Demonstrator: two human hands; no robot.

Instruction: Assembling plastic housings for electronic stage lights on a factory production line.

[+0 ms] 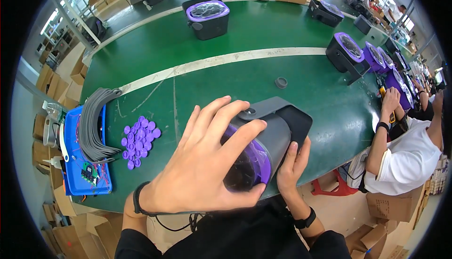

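Note:
Between my hands, above the near edge of the green table, is a dark grey, speaker-like box (pixel 278 139) with a purple rim and a dark, film-covered face. It lies tilted, face toward the lower left. My left hand (pixel 202 160) spans the face, its fingers at the top edge and its thumb at the lower rim. My right hand (pixel 294 167) grips the box's right end, fingers partly hidden behind it. A grey strap handle (pixel 268 108) runs across the top, with a round fastening point near my left fingertips. Further off lies a small grey round cap (pixel 281 82).
Purple round caps (pixel 138 139) lie piled at left, beside a blue tray (pixel 108 179) with grey straps (pixel 92 127) and a circuit board (pixel 89 173). A similar box (pixel 207 21) stands at the far side, several more at right. A co-worker (pixel 405 157) sits at right.

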